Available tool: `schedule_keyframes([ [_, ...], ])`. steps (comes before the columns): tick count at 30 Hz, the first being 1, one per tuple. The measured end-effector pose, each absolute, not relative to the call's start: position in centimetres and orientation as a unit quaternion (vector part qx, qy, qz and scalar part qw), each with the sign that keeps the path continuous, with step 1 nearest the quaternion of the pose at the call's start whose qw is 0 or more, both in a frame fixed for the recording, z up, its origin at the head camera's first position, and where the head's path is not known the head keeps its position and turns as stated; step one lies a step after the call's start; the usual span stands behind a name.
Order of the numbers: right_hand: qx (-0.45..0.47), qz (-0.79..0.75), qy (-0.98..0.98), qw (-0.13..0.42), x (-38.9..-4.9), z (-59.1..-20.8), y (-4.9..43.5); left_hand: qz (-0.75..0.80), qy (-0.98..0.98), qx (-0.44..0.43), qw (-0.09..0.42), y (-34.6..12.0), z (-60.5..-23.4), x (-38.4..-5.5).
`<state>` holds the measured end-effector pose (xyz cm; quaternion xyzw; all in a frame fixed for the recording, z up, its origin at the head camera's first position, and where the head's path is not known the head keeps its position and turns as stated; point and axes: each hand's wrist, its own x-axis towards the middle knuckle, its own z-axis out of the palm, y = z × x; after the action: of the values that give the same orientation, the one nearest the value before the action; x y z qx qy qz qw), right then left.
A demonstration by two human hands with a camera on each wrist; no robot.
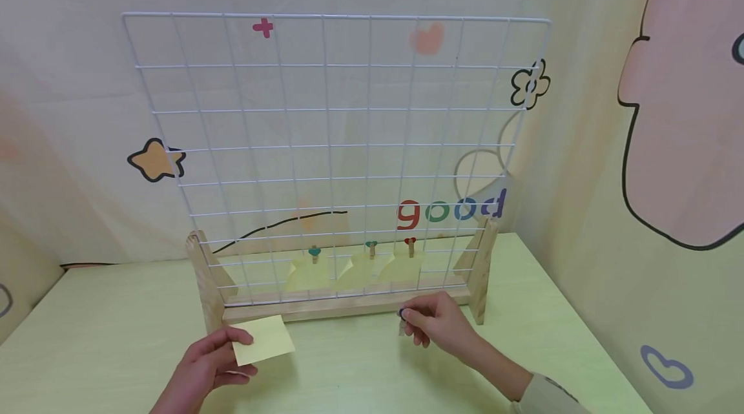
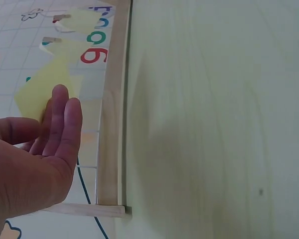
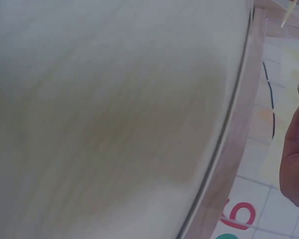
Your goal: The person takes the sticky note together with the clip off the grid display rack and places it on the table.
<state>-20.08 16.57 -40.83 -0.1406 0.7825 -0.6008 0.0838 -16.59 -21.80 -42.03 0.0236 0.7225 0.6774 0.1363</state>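
My left hand (image 1: 206, 362) pinches a yellow sticky note (image 1: 266, 340) by its left edge, in front of the rack's left side. In the left wrist view the sticky note (image 2: 37, 94) juts out past the fingers. Between thumb and fingers, my right hand (image 1: 438, 323) pinches a small clothespin (image 1: 402, 323) with a dark blue top, just in front of the rack's base. Only its tip shows in the right wrist view. On the white wire grid (image 1: 349, 144), several mini clothespins with coloured heart tops, one a red-topped clothespin (image 1: 411, 247), hold yellow notes (image 1: 308, 275) along the lower rows.
The grid stands in a wooden base (image 1: 349, 306) with a left upright (image 1: 206, 278) and a right upright (image 1: 481, 272). Under it lies a pale wood-grain table (image 1: 134, 330). A patterned backdrop (image 1: 70, 110) with printed shapes and the word "good" rises behind and at the right.
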Motion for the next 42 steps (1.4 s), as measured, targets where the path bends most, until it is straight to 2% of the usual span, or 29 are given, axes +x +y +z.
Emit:
schedule_keyframes([
  [8, -0.139, -0.578, 0.797, 0.109, -20.3, -42.7, 18.3, 0.648, 0.734, 0.078, 0.188, -22.1, -42.5, -17.3],
  [17, -0.136, -0.545, 0.817, 0.131, -21.0, -43.7, 19.7, 0.606, 0.763, 0.105, 0.197, -21.5, -43.0, -18.1],
  [42, -0.134, -0.499, 0.847, 0.121, -21.0, -44.9, 21.1, 0.561, 0.791, 0.119, 0.213, -20.8, -44.2, -18.6],
])
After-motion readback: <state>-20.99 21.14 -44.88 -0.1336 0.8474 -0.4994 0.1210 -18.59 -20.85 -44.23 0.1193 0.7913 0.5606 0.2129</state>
